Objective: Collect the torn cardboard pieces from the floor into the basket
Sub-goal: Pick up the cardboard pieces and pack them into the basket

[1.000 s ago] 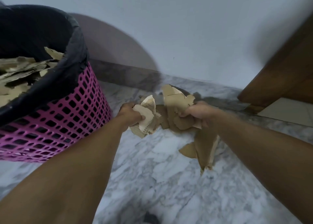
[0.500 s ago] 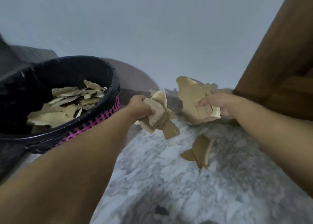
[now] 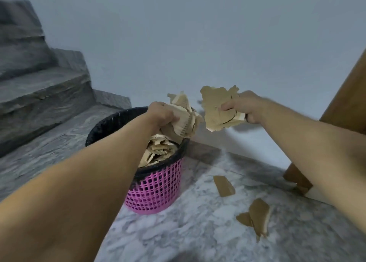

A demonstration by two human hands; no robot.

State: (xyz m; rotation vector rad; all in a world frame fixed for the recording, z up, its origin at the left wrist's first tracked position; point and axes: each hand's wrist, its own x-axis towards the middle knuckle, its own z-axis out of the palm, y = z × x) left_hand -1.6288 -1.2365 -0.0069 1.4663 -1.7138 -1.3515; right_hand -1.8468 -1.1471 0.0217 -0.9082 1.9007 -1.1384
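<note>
Floor: grey-white marble floor (image 3: pixel 190 232), lower frame; two torn cardboard scraps (image 3: pixel 255 216) lie lower right.
Stairs: dark stone steps (image 3: pixel 39 95), upper left.
Wall: plain pale wall (image 3: pixel 178 44).
Hands: left hand (image 3: pixel 161 113) grips a cardboard wad (image 3: pixel 184 119) above the pink basket (image 3: pixel 156 190); right hand (image 3: pixel 243 107) grips a cardboard sheet (image 3: pixel 215 109).

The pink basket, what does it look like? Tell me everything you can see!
The pink basket is round plastic with a grid of little square holes. A shiny black bag lines it and folds over the rim. It stands upright on the marble floor, beside grey steps. Torn cardboard pieces fill it nearly to the top. The left hand holds more cardboard just above its rim. The left forearm hides part of it.
</note>
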